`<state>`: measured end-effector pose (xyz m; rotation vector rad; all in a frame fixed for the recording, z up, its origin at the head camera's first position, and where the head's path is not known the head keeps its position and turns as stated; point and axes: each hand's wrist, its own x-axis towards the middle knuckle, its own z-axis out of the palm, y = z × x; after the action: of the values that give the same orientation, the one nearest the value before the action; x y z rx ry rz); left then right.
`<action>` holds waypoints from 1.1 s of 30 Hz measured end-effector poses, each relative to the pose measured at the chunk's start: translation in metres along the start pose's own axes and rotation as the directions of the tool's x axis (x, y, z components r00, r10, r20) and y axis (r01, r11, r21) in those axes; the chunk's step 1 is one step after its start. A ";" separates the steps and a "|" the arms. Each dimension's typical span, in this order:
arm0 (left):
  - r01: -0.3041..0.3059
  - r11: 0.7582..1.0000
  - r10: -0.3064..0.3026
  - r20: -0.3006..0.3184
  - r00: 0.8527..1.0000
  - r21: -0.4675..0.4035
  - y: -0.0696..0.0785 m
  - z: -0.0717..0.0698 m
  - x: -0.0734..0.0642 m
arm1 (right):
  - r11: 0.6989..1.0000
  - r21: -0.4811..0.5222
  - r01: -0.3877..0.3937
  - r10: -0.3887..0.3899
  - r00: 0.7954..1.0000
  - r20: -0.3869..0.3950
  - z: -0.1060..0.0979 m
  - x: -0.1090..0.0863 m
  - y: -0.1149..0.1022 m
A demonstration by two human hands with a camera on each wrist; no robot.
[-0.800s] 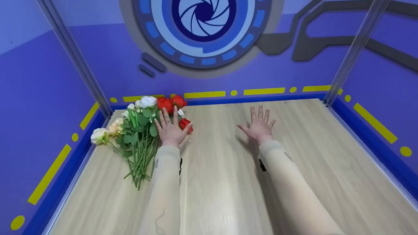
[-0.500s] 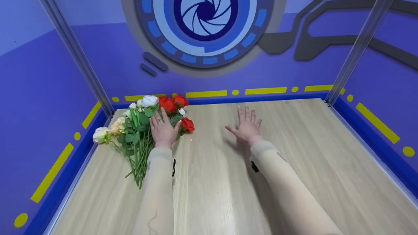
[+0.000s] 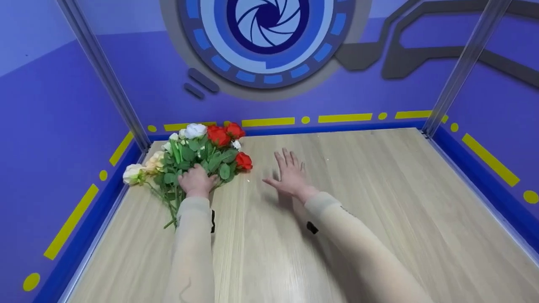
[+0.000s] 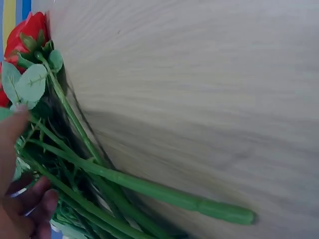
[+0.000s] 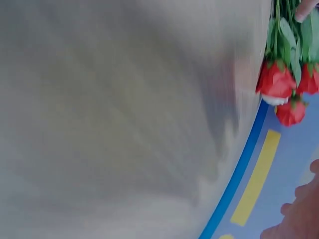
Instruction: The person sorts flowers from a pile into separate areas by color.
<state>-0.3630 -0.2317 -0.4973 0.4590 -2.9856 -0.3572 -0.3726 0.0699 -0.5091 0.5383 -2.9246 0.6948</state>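
Note:
A bunch of flowers (image 3: 214,162) lies at the back left of the table, with red roses (image 3: 218,135), white and peach blooms, green leaves and long stems. My left hand (image 3: 196,182) is down among the leaves with bent fingers. In the left wrist view its thumb and curled fingers (image 4: 42,199) are around several green stems (image 4: 134,184); part of the grip is hidden at the view's edge. My right hand (image 3: 290,174) is held over the wood right of the bunch, fingers spread, holding nothing. In the right wrist view its fingers show at the lower right corner, apart from the roses (image 5: 276,82).
The wooden table (image 3: 379,189) is walled at the back and both sides by blue panels (image 3: 337,97) with yellow marks. Metal posts (image 3: 452,71) stand at the back corners. A loose white rose head (image 3: 134,174) sticks out on the bunch's left side.
My left hand has moved left and nearer, and its straight fingers have curled into the stems. My right hand has moved left toward the bunch, still spread.

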 end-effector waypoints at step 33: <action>0.244 0.688 0.031 0.364 0.931 -0.684 0.071 -0.041 -0.002 | 0.809 0.581 -0.084 -0.004 0.989 0.149 0.036 -0.019 -0.048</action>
<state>-0.3759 -0.1736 -0.4406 0.5074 -2.7676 -1.7121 -0.3377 0.0192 -0.5245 0.5880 -2.8084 1.6587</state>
